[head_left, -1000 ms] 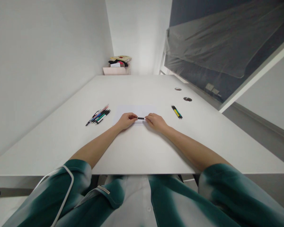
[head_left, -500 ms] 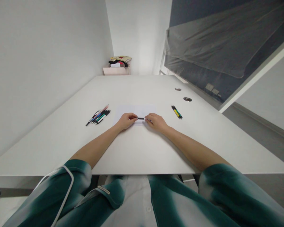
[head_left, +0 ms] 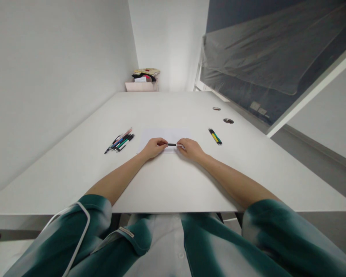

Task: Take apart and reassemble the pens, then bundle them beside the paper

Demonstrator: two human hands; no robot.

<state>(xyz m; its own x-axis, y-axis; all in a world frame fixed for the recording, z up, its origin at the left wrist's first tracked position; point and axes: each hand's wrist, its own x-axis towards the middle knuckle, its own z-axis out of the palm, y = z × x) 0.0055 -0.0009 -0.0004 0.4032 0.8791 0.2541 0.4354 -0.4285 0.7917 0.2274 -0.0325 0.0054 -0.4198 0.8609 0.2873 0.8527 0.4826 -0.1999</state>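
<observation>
Over the paper [head_left: 173, 134], I see the left hand [head_left: 155, 147] pinching one end of the pen [head_left: 172, 144], the right hand [head_left: 189, 149] the other. It runs crosswise between their closed fingertips.

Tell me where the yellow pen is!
In the head view, the yellow pen lies on the white table, to the right of the person's right hand, alongside a green pen.

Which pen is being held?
The dark pen, one end in the left hand, the other in the right hand; the remaining pens lie on the table, touched by neither.
</observation>
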